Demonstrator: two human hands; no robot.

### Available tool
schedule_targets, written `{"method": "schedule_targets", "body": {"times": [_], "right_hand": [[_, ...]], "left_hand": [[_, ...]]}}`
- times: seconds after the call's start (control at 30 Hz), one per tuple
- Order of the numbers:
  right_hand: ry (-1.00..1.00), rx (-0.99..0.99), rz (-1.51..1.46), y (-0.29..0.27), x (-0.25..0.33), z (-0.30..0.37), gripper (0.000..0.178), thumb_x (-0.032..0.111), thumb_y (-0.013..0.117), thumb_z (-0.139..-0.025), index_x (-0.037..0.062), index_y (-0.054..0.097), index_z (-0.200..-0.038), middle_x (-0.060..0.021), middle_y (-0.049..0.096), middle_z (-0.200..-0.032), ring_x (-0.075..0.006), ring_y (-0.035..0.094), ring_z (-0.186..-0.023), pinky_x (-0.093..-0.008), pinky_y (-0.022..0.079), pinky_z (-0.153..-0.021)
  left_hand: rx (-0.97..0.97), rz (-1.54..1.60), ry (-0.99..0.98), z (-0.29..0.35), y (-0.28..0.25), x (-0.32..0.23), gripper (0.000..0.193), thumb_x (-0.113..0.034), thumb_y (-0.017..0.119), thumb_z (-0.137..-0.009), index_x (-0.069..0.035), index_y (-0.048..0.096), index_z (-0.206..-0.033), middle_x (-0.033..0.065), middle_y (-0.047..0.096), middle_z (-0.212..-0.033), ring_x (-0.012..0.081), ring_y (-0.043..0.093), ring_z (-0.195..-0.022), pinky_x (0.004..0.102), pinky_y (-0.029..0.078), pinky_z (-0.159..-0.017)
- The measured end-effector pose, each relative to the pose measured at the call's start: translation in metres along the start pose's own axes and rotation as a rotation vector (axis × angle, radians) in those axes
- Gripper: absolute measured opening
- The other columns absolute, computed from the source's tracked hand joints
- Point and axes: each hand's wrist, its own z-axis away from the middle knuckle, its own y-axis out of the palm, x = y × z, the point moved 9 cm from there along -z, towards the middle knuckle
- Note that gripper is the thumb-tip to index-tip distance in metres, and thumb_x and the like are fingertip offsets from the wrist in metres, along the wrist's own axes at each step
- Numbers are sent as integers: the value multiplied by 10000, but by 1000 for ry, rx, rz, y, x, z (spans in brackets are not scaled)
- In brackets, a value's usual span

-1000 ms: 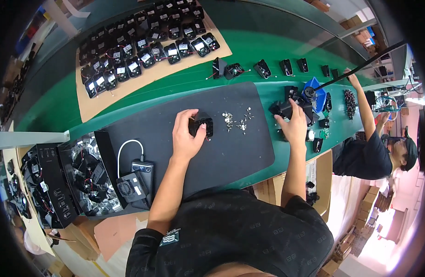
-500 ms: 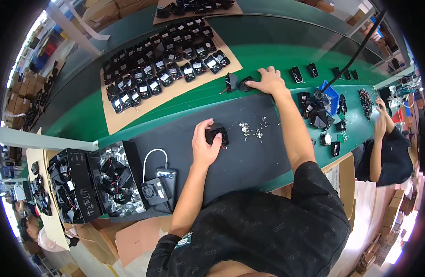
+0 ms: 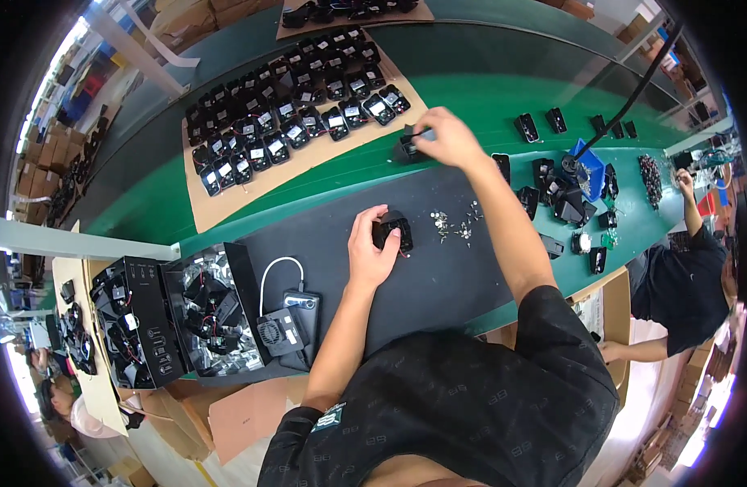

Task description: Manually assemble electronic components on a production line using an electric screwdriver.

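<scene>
My left hand (image 3: 373, 250) is closed around a black plastic housing (image 3: 398, 230) on the black mat (image 3: 434, 280); a bit of red wire shows at the housing's lower edge. Farther off, over the green belt, my right hand (image 3: 453, 140) has its fingers pinched on a dark plastic part (image 3: 409, 146). That part's shape is partly covered by the fingers, and I cannot tell whether it is one piece or two. On the mat, right of my left hand, lie scattered small silvery metal pieces (image 3: 440, 226).
A cardboard sheet (image 3: 207, 209) carries rows of black units. At left stand open black boxes (image 3: 150, 325) of wired parts, beside a small fan (image 3: 280, 331) and a cabled power bank (image 3: 303, 303). A blue bin (image 3: 594, 180) sits among black parts at right, near a co-worker (image 3: 678, 284).
My right hand has moved left along the belt, to where another dark part lay. My left hand keeps its hold on the housing. The co-worker's arms have shifted, one lower.
</scene>
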Motion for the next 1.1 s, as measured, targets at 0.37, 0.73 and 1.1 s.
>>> {"method": "schedule_targets", "body": {"times": [0.37,0.73,1.1], "right_hand": [[-14,411,238,68,47,-3,514,257,719,-761,244,551,-1247,-215,436,-1338,-368,604,-1059,-434,533,-854],[-17,113,86,-4,41,3,425,161,627,-786,192,571,-1206,-132,557,-1149,-315,623,-996,-426,541,-815],[147,517,323,71,27,-4,487,160,685,-704,144,605,-1184,-252,533,-1244,-366,651,-960,-436,548,-791]], "left_hand": [[-13,20,-36,1,5,5,391,-49,654,-770,-13,561,-1147,145,600,-1064,263,607,-960,348,478,-872],[-278,-38,-105,-36,-49,33,478,-81,606,-842,7,456,-1288,177,509,-1239,253,535,-1096,361,431,-949],[307,-259,-439,-120,4,79,672,-256,625,-777,-83,440,-1400,220,495,-1373,320,486,-1271,372,369,-1054]]}}
